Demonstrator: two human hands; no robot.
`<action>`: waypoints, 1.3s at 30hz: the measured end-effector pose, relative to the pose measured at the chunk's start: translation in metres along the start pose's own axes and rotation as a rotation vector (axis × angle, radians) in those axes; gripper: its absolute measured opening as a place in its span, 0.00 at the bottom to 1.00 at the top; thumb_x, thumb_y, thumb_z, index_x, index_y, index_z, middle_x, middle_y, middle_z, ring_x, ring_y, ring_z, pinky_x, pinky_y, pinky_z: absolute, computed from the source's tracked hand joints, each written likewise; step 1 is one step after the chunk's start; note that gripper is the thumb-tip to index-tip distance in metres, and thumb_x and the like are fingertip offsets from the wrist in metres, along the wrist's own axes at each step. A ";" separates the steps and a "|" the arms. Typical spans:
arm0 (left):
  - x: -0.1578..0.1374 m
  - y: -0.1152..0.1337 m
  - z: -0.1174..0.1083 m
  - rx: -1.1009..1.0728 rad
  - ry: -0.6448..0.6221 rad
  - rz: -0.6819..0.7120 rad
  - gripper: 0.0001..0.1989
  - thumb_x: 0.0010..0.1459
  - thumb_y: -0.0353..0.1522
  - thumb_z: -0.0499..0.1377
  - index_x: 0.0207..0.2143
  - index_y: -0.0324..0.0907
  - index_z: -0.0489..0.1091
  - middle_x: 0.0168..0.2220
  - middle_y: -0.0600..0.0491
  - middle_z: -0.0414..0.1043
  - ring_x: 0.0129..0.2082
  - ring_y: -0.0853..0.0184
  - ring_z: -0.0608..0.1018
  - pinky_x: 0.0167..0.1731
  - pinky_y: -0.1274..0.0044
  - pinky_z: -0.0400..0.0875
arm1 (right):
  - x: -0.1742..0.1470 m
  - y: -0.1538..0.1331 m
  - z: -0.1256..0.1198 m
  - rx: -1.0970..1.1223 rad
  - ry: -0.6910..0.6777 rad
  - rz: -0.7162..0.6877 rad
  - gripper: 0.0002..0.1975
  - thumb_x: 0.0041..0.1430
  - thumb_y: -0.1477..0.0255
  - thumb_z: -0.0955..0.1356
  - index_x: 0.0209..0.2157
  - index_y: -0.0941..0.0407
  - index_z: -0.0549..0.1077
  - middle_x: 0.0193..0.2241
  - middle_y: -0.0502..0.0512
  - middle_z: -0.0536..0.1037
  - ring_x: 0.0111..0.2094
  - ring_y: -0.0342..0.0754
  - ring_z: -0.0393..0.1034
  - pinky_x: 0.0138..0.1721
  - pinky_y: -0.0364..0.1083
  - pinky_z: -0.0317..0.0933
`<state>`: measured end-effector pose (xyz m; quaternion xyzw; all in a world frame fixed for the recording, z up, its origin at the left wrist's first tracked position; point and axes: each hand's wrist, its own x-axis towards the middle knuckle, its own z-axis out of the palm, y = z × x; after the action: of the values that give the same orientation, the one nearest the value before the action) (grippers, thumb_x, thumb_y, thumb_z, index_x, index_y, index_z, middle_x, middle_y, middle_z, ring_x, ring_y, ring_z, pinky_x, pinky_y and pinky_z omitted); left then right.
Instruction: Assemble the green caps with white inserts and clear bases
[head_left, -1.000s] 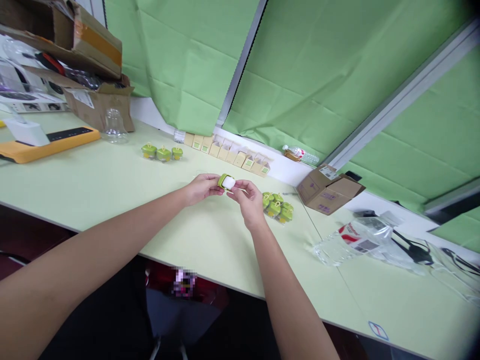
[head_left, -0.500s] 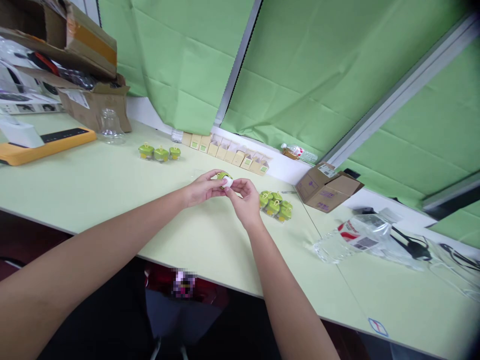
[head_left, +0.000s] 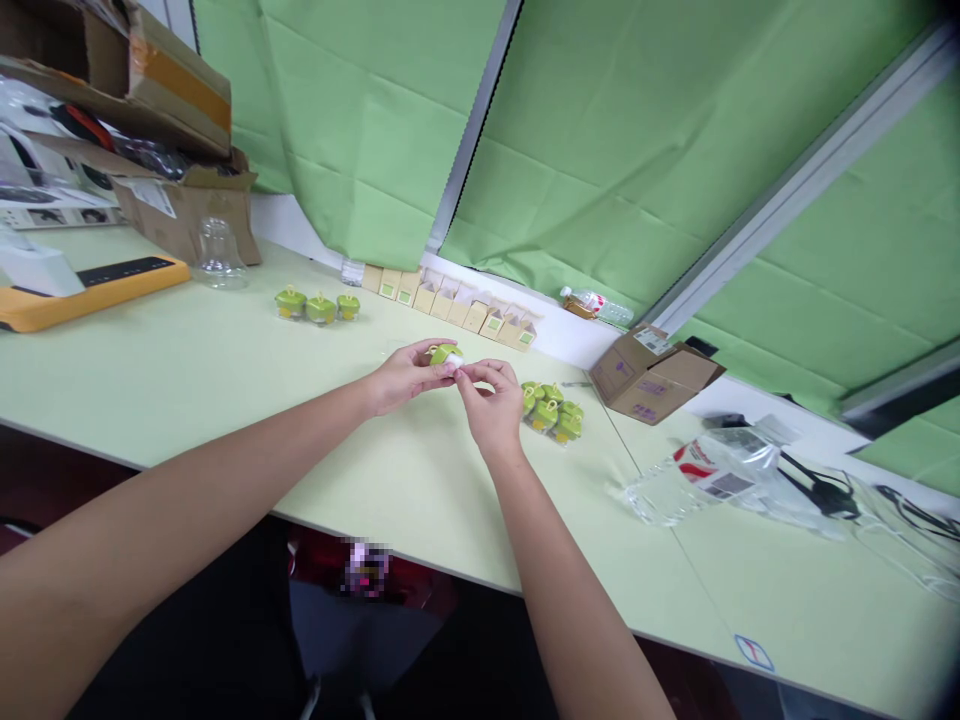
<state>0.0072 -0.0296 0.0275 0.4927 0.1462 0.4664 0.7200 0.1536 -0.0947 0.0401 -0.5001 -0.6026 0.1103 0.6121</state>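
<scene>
Over the middle of the table (head_left: 405, 460), my left hand (head_left: 409, 378) holds a small green-lidded container (head_left: 445, 354) with a white part showing on its right side. My right hand (head_left: 491, 400) pinches at the near right edge of that white part, its fingertips meeting those of the left. The fingers hide the container's underside. Several similar green-lidded clear containers (head_left: 547, 410), with loops on top and yellow inside, stand grouped just right of my right hand. Another 3 green-lidded containers (head_left: 320, 308) stand in a row farther back on the left.
Several small cardboard boxes (head_left: 450, 300) line the table's back edge. Toward the right are an open carton (head_left: 652, 375), a large clear bottle (head_left: 705, 470) lying down and black cables (head_left: 825, 487). At left sit a yellow-and-black device (head_left: 112, 285), a clear bottle (head_left: 220, 258) and stacked cartons (head_left: 187, 200).
The container has turned slightly in my fingers, so more of its green lid and less of the white part shows. My right fingertips have shifted a little over the white part.
</scene>
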 end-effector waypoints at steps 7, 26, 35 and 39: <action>-0.001 -0.001 0.002 -0.009 -0.008 -0.003 0.24 0.49 0.29 0.70 0.50 0.40 0.73 0.42 0.51 0.77 0.44 0.66 0.78 0.60 0.62 0.66 | -0.001 0.001 0.000 -0.011 -0.010 -0.005 0.06 0.54 0.68 0.70 0.30 0.56 0.78 0.38 0.56 0.69 0.41 0.48 0.69 0.27 0.42 0.70; 0.004 0.003 -0.001 -0.019 0.018 -0.003 0.21 0.50 0.30 0.70 0.48 0.40 0.75 0.45 0.48 0.75 0.46 0.64 0.77 0.57 0.65 0.68 | 0.004 0.007 0.002 0.203 -0.157 0.151 0.07 0.57 0.65 0.67 0.33 0.54 0.68 0.38 0.53 0.66 0.37 0.46 0.65 0.24 0.42 0.70; 0.005 0.006 -0.002 0.002 0.064 0.016 0.21 0.49 0.30 0.70 0.47 0.40 0.76 0.45 0.48 0.75 0.45 0.65 0.77 0.54 0.66 0.70 | 0.009 -0.003 -0.001 0.576 -0.179 0.466 0.07 0.51 0.67 0.70 0.28 0.55 0.70 0.28 0.50 0.69 0.30 0.43 0.66 0.21 0.40 0.59; 0.005 0.007 -0.002 0.011 0.077 0.018 0.20 0.49 0.30 0.70 0.46 0.41 0.77 0.44 0.49 0.75 0.44 0.66 0.77 0.54 0.67 0.71 | 0.011 -0.003 -0.002 0.675 -0.170 0.544 0.07 0.47 0.69 0.71 0.28 0.56 0.70 0.31 0.50 0.71 0.28 0.41 0.65 0.20 0.39 0.56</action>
<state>0.0046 -0.0240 0.0340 0.4795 0.1717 0.4908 0.7069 0.1569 -0.0890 0.0495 -0.4017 -0.4275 0.4987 0.6381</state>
